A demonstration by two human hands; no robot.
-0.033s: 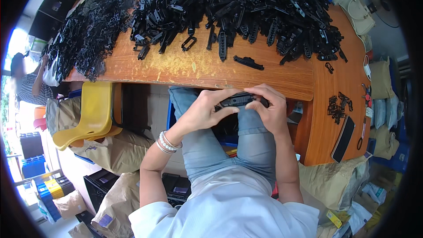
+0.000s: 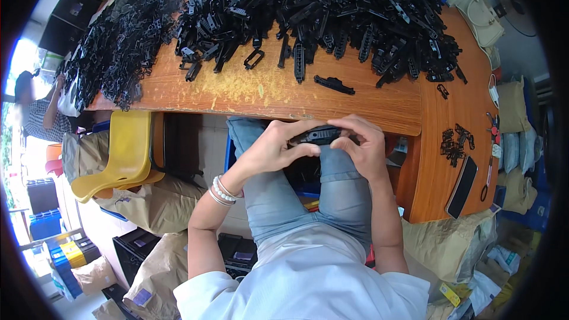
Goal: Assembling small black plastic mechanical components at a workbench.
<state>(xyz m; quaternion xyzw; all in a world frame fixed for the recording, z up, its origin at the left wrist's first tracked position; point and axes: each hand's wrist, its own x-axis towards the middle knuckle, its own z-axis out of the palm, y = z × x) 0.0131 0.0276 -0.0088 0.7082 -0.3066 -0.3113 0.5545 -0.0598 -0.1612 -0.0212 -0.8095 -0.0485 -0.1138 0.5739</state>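
Note:
Between both hands, just off the table's near edge and above my lap, is a black plastic part (image 2: pixel 320 135), long and narrow with a ribbed face. My left hand (image 2: pixel 280 145), with bead bracelets at its wrist, pinches its left end between thumb and fingers. At the other end, my right hand (image 2: pixel 363 145) grips it with the fingers over the top and the thumb below. The fingers hide both ends of the part. Beyond them on the table lies a single similar black part (image 2: pixel 334 84), near a small black oblong frame (image 2: pixel 254 58).
A large heap of black plastic parts (image 2: pixel 332 6) covers the far table (image 2: pixel 201 96), with smaller pieces (image 2: pixel 118 53) heaped to its left. On the right side are a phone (image 2: pixel 462 188), a few black clips (image 2: pixel 455 144) and pliers (image 2: pixel 493 127). A yellow chair (image 2: pixel 127 148) stands left.
The black part has turned slightly between my fingers, and its ribbed face shows more. Both hands stay in nearly the same place.

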